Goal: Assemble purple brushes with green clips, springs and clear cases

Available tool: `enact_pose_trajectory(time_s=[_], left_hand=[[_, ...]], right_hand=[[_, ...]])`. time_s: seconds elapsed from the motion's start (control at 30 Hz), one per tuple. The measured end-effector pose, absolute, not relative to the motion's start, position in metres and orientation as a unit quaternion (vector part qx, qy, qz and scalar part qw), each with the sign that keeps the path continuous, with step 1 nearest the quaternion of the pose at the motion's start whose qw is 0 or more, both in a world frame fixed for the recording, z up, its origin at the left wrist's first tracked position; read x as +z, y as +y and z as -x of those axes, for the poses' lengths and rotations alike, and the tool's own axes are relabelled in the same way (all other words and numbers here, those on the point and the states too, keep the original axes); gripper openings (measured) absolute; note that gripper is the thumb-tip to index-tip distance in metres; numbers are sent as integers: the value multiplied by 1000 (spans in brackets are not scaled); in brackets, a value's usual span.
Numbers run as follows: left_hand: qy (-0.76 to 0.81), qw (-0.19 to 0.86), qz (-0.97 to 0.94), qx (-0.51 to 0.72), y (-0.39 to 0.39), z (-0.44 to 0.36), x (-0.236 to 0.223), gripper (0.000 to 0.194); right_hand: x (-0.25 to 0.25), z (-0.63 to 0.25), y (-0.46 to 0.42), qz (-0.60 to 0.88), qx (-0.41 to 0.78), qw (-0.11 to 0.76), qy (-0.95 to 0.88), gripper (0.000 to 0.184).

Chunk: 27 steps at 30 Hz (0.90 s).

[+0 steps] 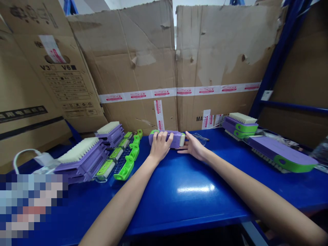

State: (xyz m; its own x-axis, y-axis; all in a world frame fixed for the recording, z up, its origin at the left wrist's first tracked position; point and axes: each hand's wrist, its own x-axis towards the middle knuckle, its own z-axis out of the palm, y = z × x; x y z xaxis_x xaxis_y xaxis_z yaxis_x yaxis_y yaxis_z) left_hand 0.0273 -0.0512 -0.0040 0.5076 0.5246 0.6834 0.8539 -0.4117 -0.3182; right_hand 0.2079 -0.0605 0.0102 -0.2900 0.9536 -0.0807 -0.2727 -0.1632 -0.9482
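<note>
At the middle rear of the table, my left hand (161,145) is closed over a purple and green brush (175,140). Its thumb and fingers grip the purple body from above. A pale, roller-like part (182,140) shows at the brush's right end. My right hand (193,146) is beside that end, fingers stretched out and apart, with the fingertips at or very near it; I cannot tell if they touch. The brush's underside is hidden. Behind my right hand lie a clear plastic piece and a thin dark-tipped tool (202,137).
On the left are purple parts with cream bristle blocks (78,149), green-and-clear pieces (106,168), several metal springs (122,164), green end pieces (125,169) and a white plug with cable (46,160). Assembled brushes (282,152) lie right. Cardboard (138,68) walls the back of the blue table (179,212).
</note>
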Motion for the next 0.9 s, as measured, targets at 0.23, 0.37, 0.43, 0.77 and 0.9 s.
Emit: enact_pose_trajectory(time_s=[0.23, 0.37, 0.43, 0.77, 0.9], left_hand=[[-433, 340, 799, -242, -51, -27, -6, 49], [-445, 345, 793, -233, -53, -27, -6, 51], [-446, 344, 792, -235, -53, -26, -6, 51], [-440, 354, 786, -252, -52, -24, -8, 51], [-416, 372, 787, -262, -50, -23, -10, 49]], right_hand=[[19, -215, -60, 369, 709, 442, -408, 35], [22, -215, -61, 368, 712, 443, -402, 34], [23, -215, -62, 369, 711, 446, -398, 33], [26, -211, -67, 380, 693, 456, -410, 35], [25, -212, -67, 391, 687, 458, -406, 41]])
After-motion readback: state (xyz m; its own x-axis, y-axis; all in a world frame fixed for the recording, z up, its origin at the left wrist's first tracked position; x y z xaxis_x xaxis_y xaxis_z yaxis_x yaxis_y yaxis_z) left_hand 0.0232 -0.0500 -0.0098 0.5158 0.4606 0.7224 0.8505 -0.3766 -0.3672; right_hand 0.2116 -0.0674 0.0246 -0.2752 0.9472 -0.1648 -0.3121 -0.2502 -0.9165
